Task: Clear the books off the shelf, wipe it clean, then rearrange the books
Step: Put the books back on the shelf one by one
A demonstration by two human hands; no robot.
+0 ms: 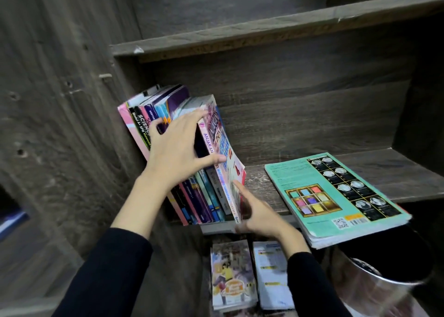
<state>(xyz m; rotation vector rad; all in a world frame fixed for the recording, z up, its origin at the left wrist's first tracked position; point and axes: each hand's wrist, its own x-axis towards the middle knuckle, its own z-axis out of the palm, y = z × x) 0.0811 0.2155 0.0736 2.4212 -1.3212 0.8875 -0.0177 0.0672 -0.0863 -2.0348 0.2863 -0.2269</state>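
Observation:
A row of books (204, 196) stands leaning left at the left end of the dark wooden shelf (264, 187). My left hand (177, 153) lies spread over their spines, fingers reaching to the top edges and thumb across the pink book (230, 153) at the row's right end. The straight fingers of my right hand (257, 213) touch the lower part of that pink book's cover. A stack of books with a green cover on top (336, 196) lies flat on the shelf to the right, overhanging the front edge.
Another shelf board (264, 33) runs above. The cabinet's side wall (72, 100) closes the left. Below the shelf lie two books (230, 276) side by side, and a shiny metal bin (374, 285) stands at the lower right under the green stack.

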